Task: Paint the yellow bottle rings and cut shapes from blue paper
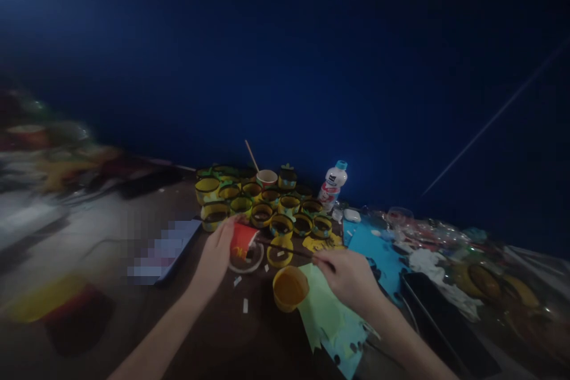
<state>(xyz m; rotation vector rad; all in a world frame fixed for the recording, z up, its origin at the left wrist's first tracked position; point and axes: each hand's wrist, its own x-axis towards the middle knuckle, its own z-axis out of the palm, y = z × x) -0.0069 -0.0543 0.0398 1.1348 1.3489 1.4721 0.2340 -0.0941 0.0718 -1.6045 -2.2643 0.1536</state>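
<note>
My left hand (221,244) is wrapped round a red paper cup (243,240) with yellow lettering, tipped so its mouth faces right. In my right hand (341,264) is a thin dark stick (285,249), perhaps a brush, pinched near its right end. Its other end points into or close to the cup's mouth; the tip is hard to make out. A clear round lid or ring (250,265) lies beneath the cup. Just below the stick stands a yellow cup (290,289), with a small yellow round piece (279,252) behind it.
Several yellow ring-shaped cups (261,214) crowd the table's back. Behind them stand a paper cup (267,178) with a stick and a white bottle (332,186). A phone (171,249) lies left; green paper (327,309), blue paper (376,249) and a black case (445,320) lie right.
</note>
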